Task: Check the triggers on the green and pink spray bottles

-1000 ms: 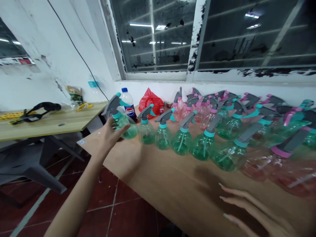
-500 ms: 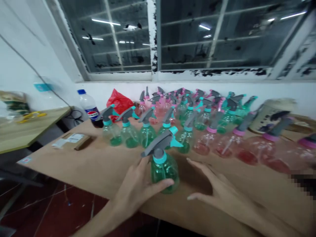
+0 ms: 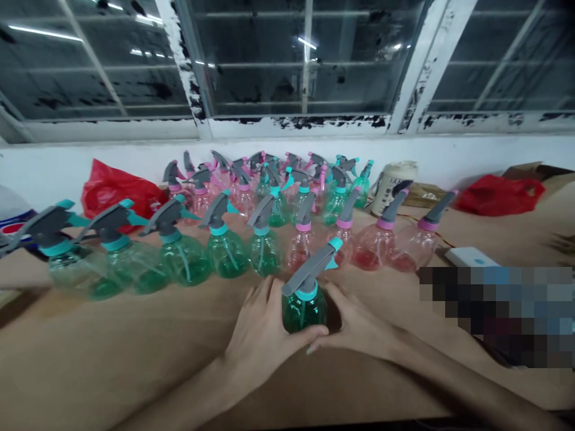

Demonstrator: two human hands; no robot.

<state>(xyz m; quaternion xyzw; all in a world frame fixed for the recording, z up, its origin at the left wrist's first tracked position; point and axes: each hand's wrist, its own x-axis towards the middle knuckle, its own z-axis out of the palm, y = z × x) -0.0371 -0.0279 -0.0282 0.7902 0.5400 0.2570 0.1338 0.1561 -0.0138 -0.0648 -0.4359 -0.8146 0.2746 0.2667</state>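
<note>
A green spray bottle (image 3: 303,311) with a turquoise collar and grey trigger head stands upright in front of me, its nozzle pointing to the far right. My left hand (image 3: 263,332) is wrapped round its left side, thumb across the front. From the right, my right hand (image 3: 363,329) curls about the same bottle, its thumb tip meeting the left thumb; a dark gap shows between palm and bottle. Behind the hands runs a row of spray bottles: green ones (image 3: 186,260) on the left, pink ones (image 3: 372,248) on the right.
More pink and green spray bottles (image 3: 245,200) crowd near the wall. Red plastic bags (image 3: 114,188) lie at both sides, and a printed pale container (image 3: 393,185) stands behind the row. A white box (image 3: 471,257) lies at right, beside a blurred-out area. A cola bottle shows at the left edge.
My view has swung to the right. My right hand, apart from the bottle before, has closed in around it. The held bottle is now before the pink bottles of the row.
</note>
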